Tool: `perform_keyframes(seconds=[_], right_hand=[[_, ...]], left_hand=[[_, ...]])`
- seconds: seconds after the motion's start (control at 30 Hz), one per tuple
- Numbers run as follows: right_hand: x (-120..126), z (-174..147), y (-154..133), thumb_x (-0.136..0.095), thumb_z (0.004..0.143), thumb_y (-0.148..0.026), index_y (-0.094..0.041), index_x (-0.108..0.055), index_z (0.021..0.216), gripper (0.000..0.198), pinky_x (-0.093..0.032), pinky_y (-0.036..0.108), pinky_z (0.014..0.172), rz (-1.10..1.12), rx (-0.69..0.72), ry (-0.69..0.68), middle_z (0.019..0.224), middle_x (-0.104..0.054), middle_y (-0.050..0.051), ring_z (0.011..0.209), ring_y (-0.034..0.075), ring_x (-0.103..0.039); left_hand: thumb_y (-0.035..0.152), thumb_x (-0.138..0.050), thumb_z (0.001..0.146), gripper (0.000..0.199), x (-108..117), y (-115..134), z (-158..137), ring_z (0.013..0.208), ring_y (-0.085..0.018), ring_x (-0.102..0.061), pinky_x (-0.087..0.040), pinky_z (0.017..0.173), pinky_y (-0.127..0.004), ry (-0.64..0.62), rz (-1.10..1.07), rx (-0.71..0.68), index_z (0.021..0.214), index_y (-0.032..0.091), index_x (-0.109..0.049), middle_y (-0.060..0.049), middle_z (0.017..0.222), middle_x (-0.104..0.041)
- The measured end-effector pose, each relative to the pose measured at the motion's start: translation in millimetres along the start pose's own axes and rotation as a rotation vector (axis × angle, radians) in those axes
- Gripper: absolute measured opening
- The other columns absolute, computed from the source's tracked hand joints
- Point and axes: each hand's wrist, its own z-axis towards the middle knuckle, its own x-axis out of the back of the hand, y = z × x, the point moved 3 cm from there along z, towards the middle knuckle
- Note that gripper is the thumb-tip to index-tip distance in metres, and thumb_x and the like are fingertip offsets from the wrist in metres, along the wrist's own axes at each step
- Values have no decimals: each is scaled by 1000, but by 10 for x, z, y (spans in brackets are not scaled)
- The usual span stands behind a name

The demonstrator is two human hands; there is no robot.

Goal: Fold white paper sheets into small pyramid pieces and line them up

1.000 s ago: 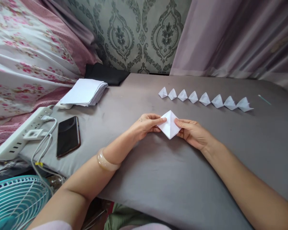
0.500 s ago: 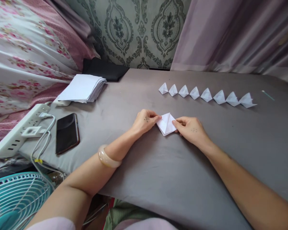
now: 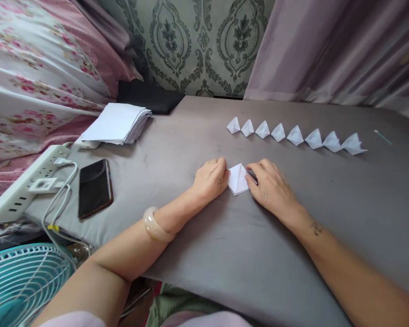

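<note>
Between my hands is a small sheet of white paper (image 3: pixel 237 180) folded into a diamond shape, with a crease down its middle and layers showing at the lower edge. My left hand (image 3: pixel 209 180) is closed at its left corner, fingers curled under and partly hidden. At the right corner, my right hand (image 3: pixel 271 185) has its thumb on the paper's edge and its fingers bent down beyond it, with a dark gap between thumb and forefinger. Behind them stands a row of several folded white paper pieces (image 3: pixel 296 136).
A stack of white paper (image 3: pixel 111 122) lies at the left beside a black folded item (image 3: pixel 152 96). Nearer are a phone (image 3: pixel 95 188), a power strip (image 3: pixel 27 184) with cables and a turquoise fan (image 3: pixel 23 281). A cotton swab (image 3: pixel 383 137) lies far right.
My right hand has turned palm-down, its fingers arching over the right corner. My left hand has rolled over with its fingers curled more. The paper lies slightly lower in view.
</note>
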Motion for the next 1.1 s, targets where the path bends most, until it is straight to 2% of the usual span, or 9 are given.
perform_keyframes(seconds=[0.1, 0.27, 0.47, 0.6, 0.7, 0.8, 0.93, 1.1], right_hand=[[-52, -6, 27, -45, 92, -28, -18, -63, 112, 29, -44, 36, 83, 63, 114, 64, 104, -60, 11, 98, 26, -54], [-78, -26, -4, -38, 94, -21, -17, -60, 124, 37, -44, 37, 83, 73, 171, 17, 102, -60, 11, 96, 25, -52], [-107, 1, 4, -37, 92, -16, -22, -55, 134, 46, -43, 36, 81, -3, 214, -57, 103, -58, 11, 92, 23, -52], [-119, 28, 37, -39, 92, -16, -23, -52, 137, 48, -43, 35, 79, 15, 212, -102, 101, -56, 11, 91, 22, -54], [-102, 33, 32, -40, 92, -17, -24, -53, 137, 47, -44, 34, 77, 20, 197, -121, 102, -56, 10, 89, 22, -54], [-91, 27, 16, -38, 92, -17, -24, -53, 136, 47, -44, 35, 78, 19, 185, -130, 103, -57, 10, 91, 22, -54], [-95, 19, 4, -37, 91, -15, -22, -53, 136, 48, -43, 36, 81, 6, 184, -115, 104, -57, 11, 92, 23, -54], [-95, 14, -2, -35, 91, -16, -18, -52, 136, 48, -42, 36, 82, -8, 183, -104, 105, -58, 12, 94, 24, -54]], left_hand=[[21, -40, 93, 18, -6, -12, -8, 98, -22, -53, -47, 78, -32, 57, 37, -87, 103, 17, -54, -10, 105, -57], [10, -32, 91, 25, -6, -9, -7, 86, -19, -51, -46, 79, -30, 27, 58, -262, 98, 16, -55, -7, 95, -57], [7, -36, 85, 28, 99, -4, -51, 84, -19, -56, -45, 69, -28, -78, 110, -238, 89, 17, -62, -7, 90, -59], [6, -37, 82, 32, 152, -78, -50, 85, -19, -59, -47, 75, -30, -85, 1, -228, 91, 16, -66, -9, 93, -62], [6, -40, 81, 30, 155, -130, -20, 87, -19, -60, -48, 81, -31, -29, -58, -225, 88, 15, -67, -10, 91, -63], [4, -37, 83, 34, 116, -95, 6, 96, -19, -58, -48, 88, -31, 34, -113, -372, 100, 13, -65, -11, 103, -64], [4, -35, 87, 38, 12, -1, 4, 105, -21, -55, -45, 97, -34, -45, -69, -602, 114, 14, -59, -11, 114, -62], [5, -33, 88, 35, 11, 36, -27, 107, -23, -54, -46, 95, -37, -114, 41, -599, 109, 12, -60, -14, 111, -61]])
